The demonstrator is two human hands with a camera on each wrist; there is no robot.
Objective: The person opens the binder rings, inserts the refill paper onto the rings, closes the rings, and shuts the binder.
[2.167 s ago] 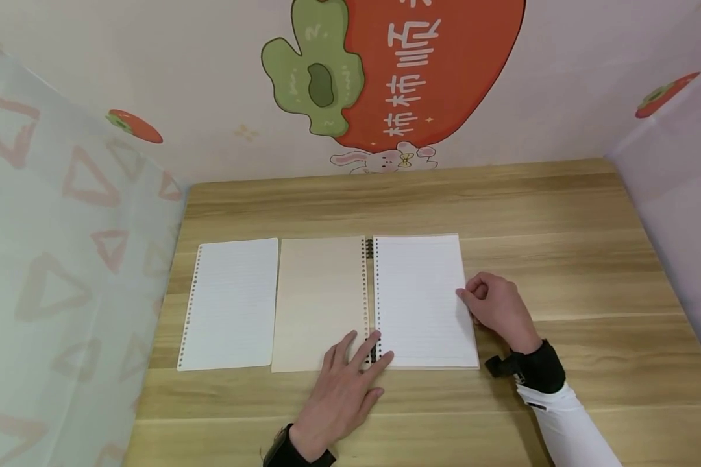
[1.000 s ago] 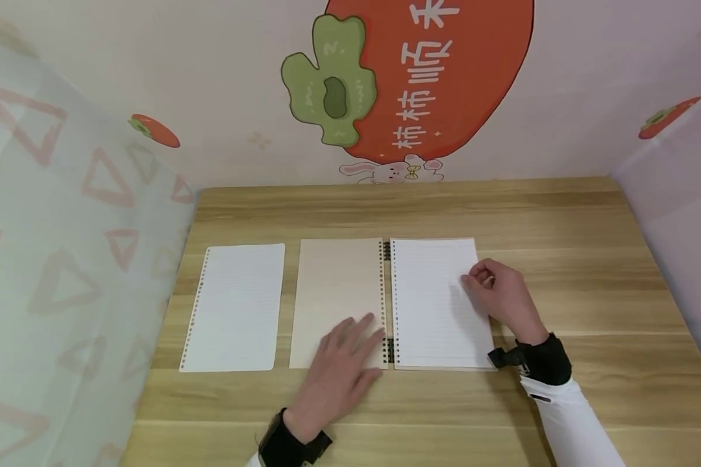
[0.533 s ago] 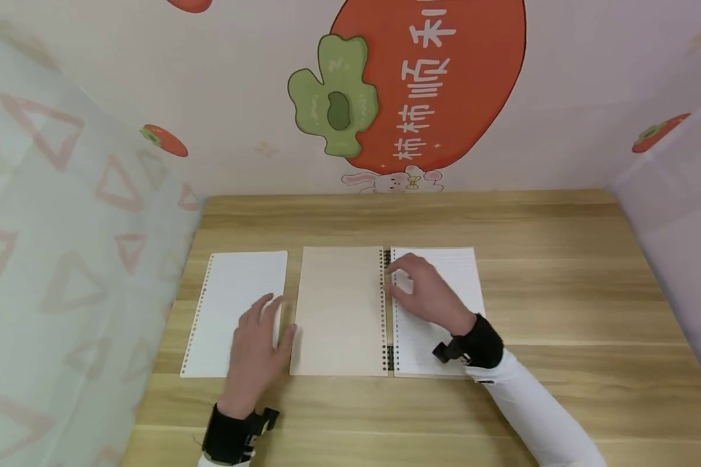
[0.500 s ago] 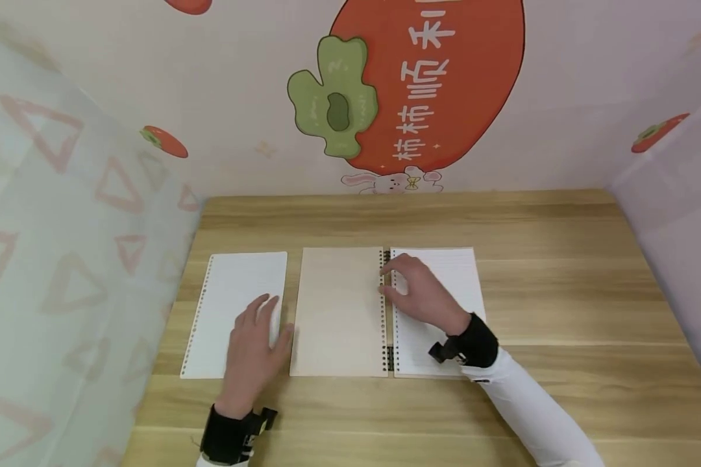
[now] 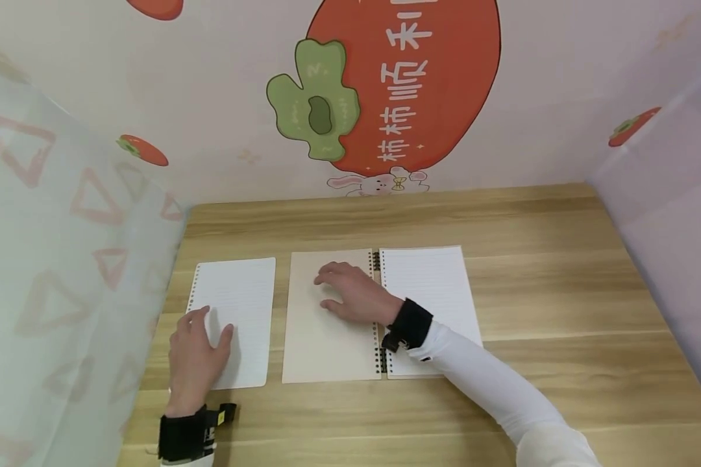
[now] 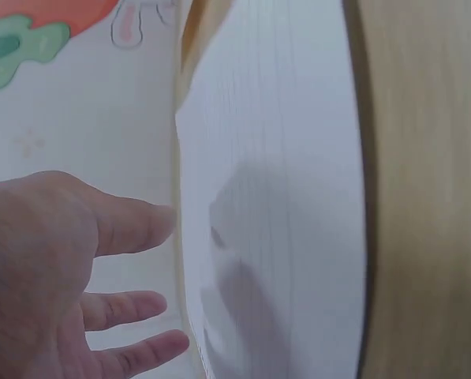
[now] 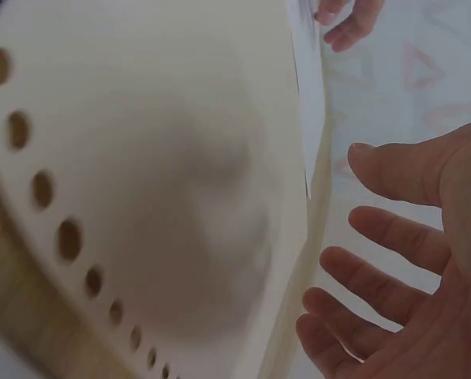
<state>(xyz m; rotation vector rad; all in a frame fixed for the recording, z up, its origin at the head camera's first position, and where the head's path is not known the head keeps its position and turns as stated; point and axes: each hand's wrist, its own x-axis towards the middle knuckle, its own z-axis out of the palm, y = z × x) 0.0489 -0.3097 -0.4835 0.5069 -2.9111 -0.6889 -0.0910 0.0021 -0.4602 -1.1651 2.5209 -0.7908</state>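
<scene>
A loose lined sheet (image 5: 242,305) with punched holes along its left edge lies on the left. My left hand (image 5: 195,360) is over its lower left part, fingers spread and holding nothing; its shadow falls on the paper in the left wrist view. To the right lies an open ring notebook: a beige cover (image 5: 309,337) on one side, a white lined page (image 5: 426,285) on the other, with short black binder rings (image 5: 376,261) between them. My right hand (image 5: 356,295) hovers above the beige cover, fingers relaxed and apart, with nothing in it.
Everything lies on a wooden table (image 5: 531,279). A wall (image 5: 210,97) with printed persimmons rises at the back, and patterned side panels (image 5: 47,292) flank the table. My right forearm crosses over the white page.
My right hand has left the right page's edge and crossed leftward to above the beige cover. My left hand has moved left from the notebook's lower part to the loose sheet.
</scene>
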